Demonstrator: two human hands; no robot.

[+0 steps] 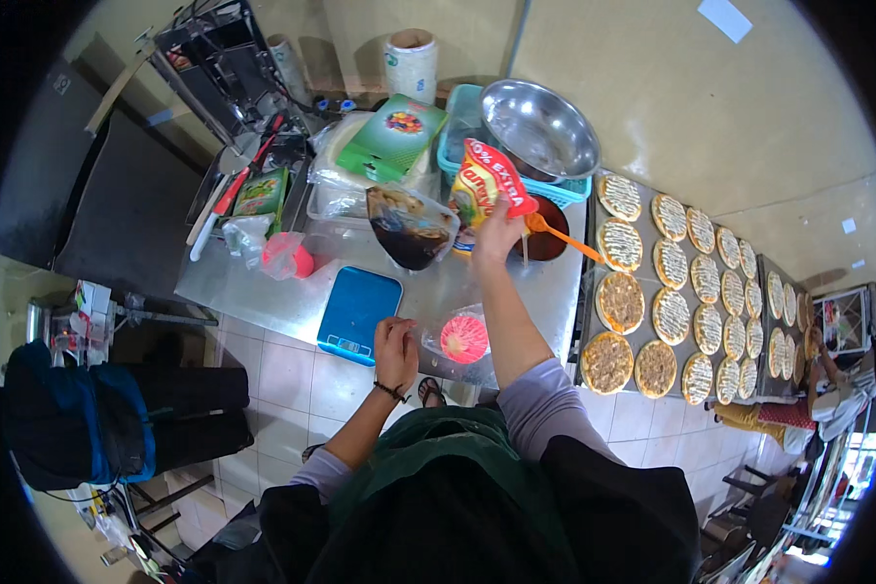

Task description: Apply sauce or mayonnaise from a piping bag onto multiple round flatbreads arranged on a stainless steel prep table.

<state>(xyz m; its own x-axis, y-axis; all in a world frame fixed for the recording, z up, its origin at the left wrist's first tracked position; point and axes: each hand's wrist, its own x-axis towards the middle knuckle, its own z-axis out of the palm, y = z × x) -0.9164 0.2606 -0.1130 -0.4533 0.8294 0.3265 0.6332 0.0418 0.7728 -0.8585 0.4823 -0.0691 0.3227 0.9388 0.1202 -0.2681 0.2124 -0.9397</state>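
My right hand grips the top of a red and yellow plastic pouch, which stands beside a plastic bag of dark sauce. An orange spoon lies across a pot of brown contents just right of that hand. My left hand, fingers curled, is near the lower right edge of a blue digital kitchen scale; no object shows in it. Between the hands sits a pink container or bag with clear plastic around it.
Trays of round flatbreads, many with white stripes, stand to the right. A steel bowl rests on a turquoise basket at the back. A red and white knife and pink plastic cup lie left. A person is far right.
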